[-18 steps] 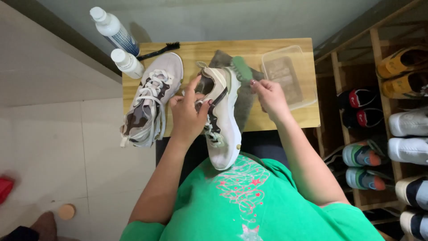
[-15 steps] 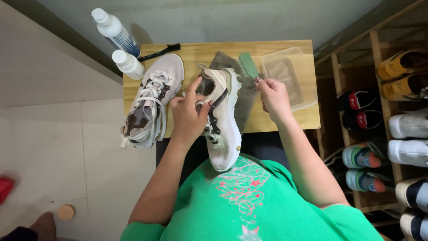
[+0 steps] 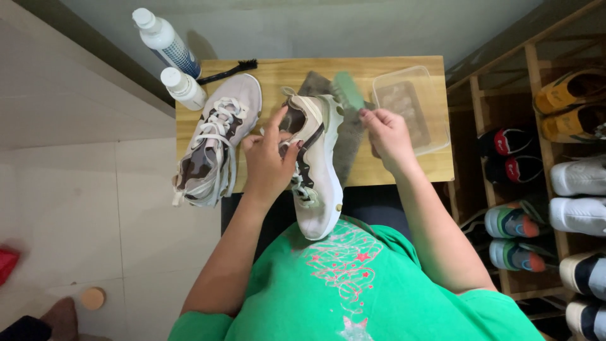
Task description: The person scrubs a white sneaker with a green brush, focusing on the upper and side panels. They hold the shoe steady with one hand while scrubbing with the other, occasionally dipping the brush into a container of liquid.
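My left hand (image 3: 270, 158) grips a pale grey and brown sneaker (image 3: 315, 170) by its lacing, holding it over the edge of the small wooden table (image 3: 404, 165), toe toward my body. My right hand (image 3: 387, 136) holds a green brush (image 3: 348, 89) against the sneaker's heel side. The matching sneaker (image 3: 216, 142) lies on the table's left part. A grey cloth (image 3: 349, 142) lies under the held shoe.
Two white bottles (image 3: 165, 43) (image 3: 183, 88) and a black brush (image 3: 227, 71) stand at the table's far left. A clear plastic tub (image 3: 411, 107) sits at the right. A wooden shoe rack (image 3: 536, 158) with several pairs fills the right side. Tiled floor lies left.
My right hand has carried the green brush a little to the right, away from the sneaker's heel collar toward the tub. The left hand and sneaker have stayed put.
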